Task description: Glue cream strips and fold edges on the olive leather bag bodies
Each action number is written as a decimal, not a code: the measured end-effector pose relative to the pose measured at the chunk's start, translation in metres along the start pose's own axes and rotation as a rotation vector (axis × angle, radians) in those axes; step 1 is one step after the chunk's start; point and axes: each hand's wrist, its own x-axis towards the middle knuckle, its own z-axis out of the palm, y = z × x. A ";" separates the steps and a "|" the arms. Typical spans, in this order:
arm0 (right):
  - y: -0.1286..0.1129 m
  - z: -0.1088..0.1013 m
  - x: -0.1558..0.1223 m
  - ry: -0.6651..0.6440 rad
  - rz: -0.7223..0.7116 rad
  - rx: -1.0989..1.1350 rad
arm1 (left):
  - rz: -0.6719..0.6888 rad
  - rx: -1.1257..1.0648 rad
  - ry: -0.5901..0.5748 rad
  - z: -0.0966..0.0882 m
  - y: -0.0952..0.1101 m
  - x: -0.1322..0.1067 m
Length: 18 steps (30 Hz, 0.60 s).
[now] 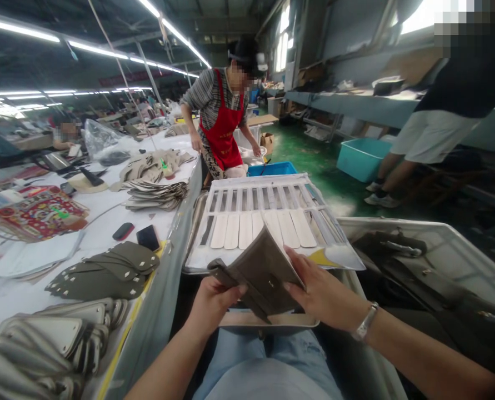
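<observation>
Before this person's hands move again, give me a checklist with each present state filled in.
1. Left hand grips the grey-brown piece: ok, thumb on top.
2. Right hand grips it too: ok, at the opposite side.
3. Piece's underside undamaged: cannot tell, hidden.
4. White strips lie side by side: ok, beyond the piece.
5. Black rectangular object well away from the table edge: not ok, close to it.
</observation>
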 end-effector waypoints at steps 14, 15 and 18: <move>0.002 0.008 -0.004 0.004 -0.045 -0.297 | -0.086 0.196 0.063 -0.029 -0.042 -0.012; 0.002 0.010 -0.006 0.002 -0.061 -0.324 | -0.079 0.213 0.100 -0.034 -0.040 -0.015; -0.005 0.024 -0.010 -0.047 -0.163 -0.373 | -0.023 0.477 0.116 -0.045 -0.035 -0.025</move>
